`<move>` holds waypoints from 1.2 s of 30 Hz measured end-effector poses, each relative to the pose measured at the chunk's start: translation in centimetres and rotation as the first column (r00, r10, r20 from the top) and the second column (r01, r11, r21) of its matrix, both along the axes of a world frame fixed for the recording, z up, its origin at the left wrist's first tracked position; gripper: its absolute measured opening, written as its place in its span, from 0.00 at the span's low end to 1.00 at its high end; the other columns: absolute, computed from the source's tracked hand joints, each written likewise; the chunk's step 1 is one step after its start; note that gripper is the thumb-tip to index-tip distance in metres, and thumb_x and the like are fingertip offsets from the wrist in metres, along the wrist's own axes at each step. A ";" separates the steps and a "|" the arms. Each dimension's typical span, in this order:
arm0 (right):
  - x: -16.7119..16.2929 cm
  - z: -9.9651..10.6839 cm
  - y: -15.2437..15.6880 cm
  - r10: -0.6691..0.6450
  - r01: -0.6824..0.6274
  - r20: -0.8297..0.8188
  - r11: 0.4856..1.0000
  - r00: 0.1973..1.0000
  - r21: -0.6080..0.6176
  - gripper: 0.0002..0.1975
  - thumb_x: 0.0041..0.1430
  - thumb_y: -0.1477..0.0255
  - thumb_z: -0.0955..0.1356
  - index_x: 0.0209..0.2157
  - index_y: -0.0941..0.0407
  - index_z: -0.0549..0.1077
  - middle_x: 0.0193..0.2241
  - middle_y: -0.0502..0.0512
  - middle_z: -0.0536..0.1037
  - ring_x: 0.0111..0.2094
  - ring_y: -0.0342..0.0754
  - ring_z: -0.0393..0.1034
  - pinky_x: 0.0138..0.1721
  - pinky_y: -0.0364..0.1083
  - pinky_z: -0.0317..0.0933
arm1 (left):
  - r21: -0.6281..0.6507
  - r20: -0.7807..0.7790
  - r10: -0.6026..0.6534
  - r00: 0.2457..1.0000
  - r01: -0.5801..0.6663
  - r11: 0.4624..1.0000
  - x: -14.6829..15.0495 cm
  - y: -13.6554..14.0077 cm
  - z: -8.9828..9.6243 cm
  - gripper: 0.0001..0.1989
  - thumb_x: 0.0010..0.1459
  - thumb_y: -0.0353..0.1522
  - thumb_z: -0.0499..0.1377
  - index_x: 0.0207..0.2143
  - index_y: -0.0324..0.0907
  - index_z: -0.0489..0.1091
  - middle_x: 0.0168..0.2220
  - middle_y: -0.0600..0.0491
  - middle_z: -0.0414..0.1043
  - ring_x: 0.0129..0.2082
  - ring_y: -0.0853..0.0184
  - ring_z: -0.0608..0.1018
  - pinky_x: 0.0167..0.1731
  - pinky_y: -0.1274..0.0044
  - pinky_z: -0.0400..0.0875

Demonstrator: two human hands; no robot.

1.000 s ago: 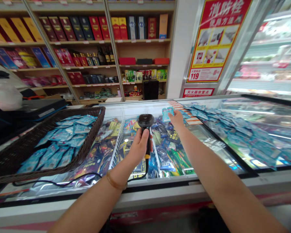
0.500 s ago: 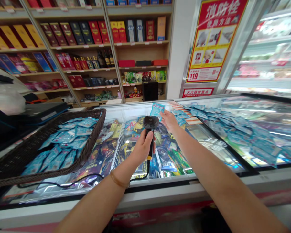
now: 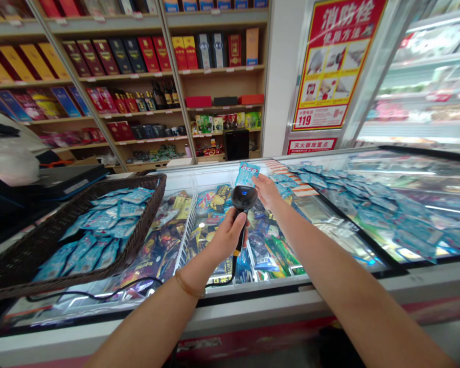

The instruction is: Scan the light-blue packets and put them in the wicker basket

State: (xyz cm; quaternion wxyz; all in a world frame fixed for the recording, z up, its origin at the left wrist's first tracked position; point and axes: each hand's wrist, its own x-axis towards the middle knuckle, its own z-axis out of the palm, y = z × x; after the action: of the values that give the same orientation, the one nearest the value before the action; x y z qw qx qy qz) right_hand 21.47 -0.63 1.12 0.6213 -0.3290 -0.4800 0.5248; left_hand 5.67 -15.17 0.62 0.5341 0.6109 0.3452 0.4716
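My left hand (image 3: 230,231) is wrapped round the grip of a black barcode scanner (image 3: 244,197), thumb along its back; a small blue light shows on its head. Just beyond the scanner head, my right hand (image 3: 266,190) pinches a light-blue packet (image 3: 247,174) by its right edge. The packet stands tilted up, and its lower part is partly hidden behind the scanner. A black cable (image 3: 95,296) runs from the scanner's handle away to the left. Both hands are above a chest freezer (image 3: 249,306) filled with colourful wrapped goods.
At left, a dark wicker basket (image 3: 159,191) holds several similar blue packets (image 3: 105,219). More blue packets (image 3: 368,199) lie spread over the freezer's glass at right. A white wire divider (image 3: 187,225) stands inside the freezer. Shelves of boxes (image 3: 149,53) rise behind it.
The scanner has tilted and shifted slightly right and down, and a blue light now shows on its head. The packet stays pinched in my right hand, almost in the same place.
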 end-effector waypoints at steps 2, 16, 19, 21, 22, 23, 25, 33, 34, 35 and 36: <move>0.0 0.1 0.0 -0.017 0.017 0.018 1.000 1.000 -0.012 0.18 0.50 0.56 0.75 0.36 0.53 0.75 0.21 0.43 0.72 0.24 0.41 0.68 0.31 0.42 0.64 | 0.001 0.004 -0.009 1.000 0.009 1.000 0.0 0.0 -0.1 0.24 0.58 0.56 0.56 0.35 0.45 0.59 0.21 0.61 0.65 0.14 0.74 0.66 0.14 0.80 0.60; -6.4 0.6 0.0 -0.005 0.038 0.095 0.937 0.995 -0.347 0.06 0.58 0.78 0.67 0.28 0.55 0.67 0.22 0.50 0.76 0.28 0.46 0.75 0.37 0.47 0.71 | -0.103 0.201 0.509 0.837 -0.499 0.860 -5.6 0.0 5.3 0.24 0.56 0.56 0.58 0.35 0.44 0.61 0.22 0.60 0.66 0.14 0.74 0.67 0.13 0.80 0.60; -11.5 2.2 0.4 0.068 -0.036 0.067 0.919 0.995 -0.392 0.08 0.57 0.80 0.69 0.28 0.56 0.68 0.21 0.48 0.75 0.26 0.44 0.73 0.36 0.46 0.72 | -0.094 0.306 0.615 0.727 -0.620 0.779 -10.4 -0.2 8.0 0.24 0.56 0.54 0.60 0.35 0.44 0.62 0.24 0.59 0.68 0.16 0.74 0.70 0.14 0.81 0.63; -15.7 3.4 0.6 0.103 -0.074 0.045 0.899 0.994 -0.432 0.10 0.55 0.82 0.71 0.28 0.56 0.67 0.20 0.49 0.74 0.24 0.45 0.73 0.34 0.47 0.73 | -0.104 0.354 0.679 0.643 -0.695 0.712 -13.7 -0.5 9.3 0.23 0.57 0.53 0.60 0.35 0.43 0.63 0.23 0.59 0.68 0.16 0.74 0.70 0.14 0.82 0.65; -17.8 4.1 0.6 0.128 -0.097 0.040 0.891 0.991 -0.444 0.10 0.54 0.82 0.72 0.28 0.56 0.67 0.20 0.49 0.74 0.24 0.45 0.73 0.33 0.48 0.73 | -0.111 0.365 0.706 0.607 -0.724 0.680 -15.2 -0.7 9.8 0.22 0.58 0.52 0.60 0.35 0.43 0.64 0.23 0.59 0.68 0.16 0.74 0.70 0.15 0.82 0.65; -20.0 4.8 0.5 0.157 -0.125 0.035 0.886 0.987 -0.447 0.11 0.53 0.82 0.73 0.27 0.56 0.68 0.20 0.49 0.74 0.24 0.46 0.73 0.33 0.48 0.73 | -0.120 0.367 0.727 0.580 -0.746 0.655 -16.7 -0.9 10.2 0.21 0.59 0.51 0.59 0.35 0.43 0.64 0.23 0.59 0.68 0.16 0.74 0.70 0.15 0.82 0.66; -24.0 6.0 0.2 0.232 -0.203 0.012 0.877 0.973 -0.435 0.10 0.54 0.81 0.73 0.28 0.57 0.69 0.21 0.51 0.75 0.25 0.45 0.73 0.34 0.47 0.73 | -0.133 0.360 0.760 0.541 -0.777 0.615 -19.1 -1.3 10.6 0.19 0.61 0.50 0.58 0.34 0.42 0.64 0.22 0.58 0.68 0.16 0.74 0.70 0.15 0.83 0.66; -29.4 6.7 -0.5 0.392 -0.414 -0.137 0.835 0.910 -0.363 0.08 0.58 0.82 0.68 0.34 0.54 0.69 0.29 0.48 0.77 0.37 0.40 0.76 0.50 0.44 0.67 | -0.184 0.356 0.799 0.485 -0.802 0.569 -22.0 -1.5 10.0 0.19 0.62 0.49 0.57 0.33 0.42 0.64 0.20 0.58 0.67 0.15 0.73 0.71 0.14 0.83 0.65; -28.6 6.3 -0.3 0.386 -0.405 -0.128 0.842 0.914 -0.357 0.08 0.58 0.82 0.68 0.34 0.54 0.70 0.30 0.48 0.77 0.38 0.40 0.76 0.50 0.44 0.67 | -0.190 0.358 0.794 0.491 -0.795 0.577 -21.6 -1.4 9.9 0.19 0.63 0.49 0.56 0.33 0.42 0.64 0.20 0.58 0.67 0.15 0.73 0.71 0.14 0.83 0.65; -27.6 5.9 -0.1 0.376 -0.392 -0.117 0.850 0.919 -0.352 0.08 0.58 0.82 0.68 0.35 0.54 0.70 0.32 0.48 0.77 0.38 0.40 0.76 0.51 0.44 0.67 | -0.194 0.360 0.789 0.497 -0.788 0.585 -21.2 -1.2 9.9 0.19 0.63 0.49 0.56 0.33 0.42 0.64 0.20 0.58 0.66 0.14 0.73 0.70 0.14 0.83 0.65; -26.4 5.4 0.2 0.358 -0.371 -0.103 0.861 0.928 -0.349 0.08 0.57 0.81 0.69 0.35 0.54 0.70 0.33 0.49 0.78 0.38 0.40 0.75 0.51 0.44 0.67 | -0.196 0.362 0.783 0.506 -0.779 0.595 -20.6 -1.0 9.9 0.19 0.64 0.49 0.55 0.33 0.42 0.64 0.20 0.59 0.66 0.14 0.74 0.69 0.14 0.83 0.64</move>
State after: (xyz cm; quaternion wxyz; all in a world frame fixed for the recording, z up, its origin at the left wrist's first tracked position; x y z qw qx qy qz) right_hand -4.89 -0.41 6.53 0.4475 -0.3319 -0.4176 0.7177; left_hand -14.90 -16.19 10.49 0.3265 0.2734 0.4637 0.7769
